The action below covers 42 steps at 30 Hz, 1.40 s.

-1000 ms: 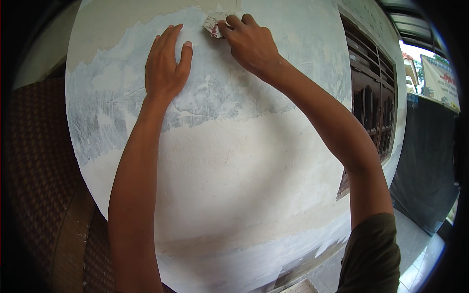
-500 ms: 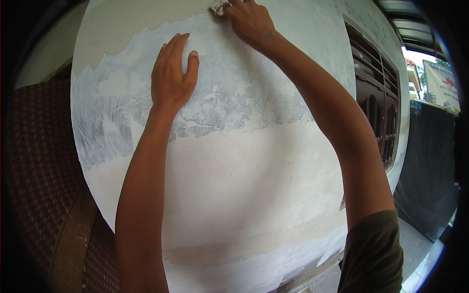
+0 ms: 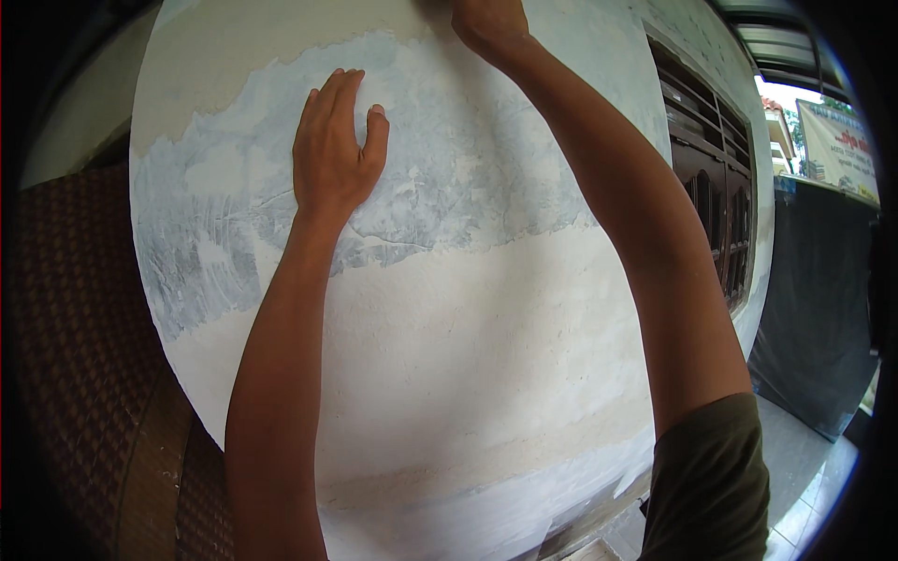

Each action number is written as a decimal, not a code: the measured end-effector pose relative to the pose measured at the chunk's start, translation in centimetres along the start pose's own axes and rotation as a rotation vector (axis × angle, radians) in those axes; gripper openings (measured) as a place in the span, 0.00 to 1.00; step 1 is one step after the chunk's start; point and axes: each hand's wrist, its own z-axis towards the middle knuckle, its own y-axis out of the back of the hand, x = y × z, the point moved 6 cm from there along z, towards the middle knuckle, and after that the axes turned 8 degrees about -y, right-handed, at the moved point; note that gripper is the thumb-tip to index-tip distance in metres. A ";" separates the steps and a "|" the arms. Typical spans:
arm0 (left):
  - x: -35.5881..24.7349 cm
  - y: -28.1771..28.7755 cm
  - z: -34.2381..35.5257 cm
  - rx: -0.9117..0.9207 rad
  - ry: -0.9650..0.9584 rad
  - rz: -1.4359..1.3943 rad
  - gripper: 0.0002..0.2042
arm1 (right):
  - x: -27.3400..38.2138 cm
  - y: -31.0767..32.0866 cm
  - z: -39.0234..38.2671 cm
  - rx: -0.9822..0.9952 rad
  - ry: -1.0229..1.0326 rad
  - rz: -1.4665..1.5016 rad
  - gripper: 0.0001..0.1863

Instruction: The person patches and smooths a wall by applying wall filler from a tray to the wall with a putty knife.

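My left hand [image 3: 339,154] lies flat against the wall [image 3: 486,318], fingers stretched upward and thumb held apart, with nothing in it. Under that palm runs a band of patchy grey-blue and white plaster [image 3: 440,178], streaked and rough. Higher up and to the right, my right hand [image 3: 491,26] is cut by the top edge of the picture. It looks curled, but its fingertips and the small whitish piece it gripped a moment ago are out of sight. A dark shadow falls on the wall beside it.
A dark wooden window with shutters [image 3: 711,178] is set in the wall at right. Beyond it hang a black sheet [image 3: 814,299] and a banner [image 3: 837,145]. Brown woven matting [image 3: 70,309] stands at left. A pale ledge [image 3: 599,542] shows below.
My right hand has moved up, partly out of the picture, and the whitish piece in it has gone from view. My left hand stays flat on the same patch of wall.
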 end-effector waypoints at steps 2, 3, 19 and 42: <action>0.4 0.1 -0.3 -0.001 0.000 0.013 0.21 | 1.4 -1.0 -2.7 0.130 0.067 -0.049 0.12; 0.7 0.4 -0.5 -0.003 -0.001 0.028 0.21 | 2.0 -0.4 -4.3 0.135 0.073 -0.041 0.12; 0.1 0.2 -0.3 0.006 -0.028 0.059 0.21 | -0.9 -0.7 -4.5 0.093 0.085 0.013 0.14; 0.5 1.1 -0.8 0.002 -0.008 0.063 0.21 | 3.3 5.2 -8.5 -0.008 0.106 0.203 0.14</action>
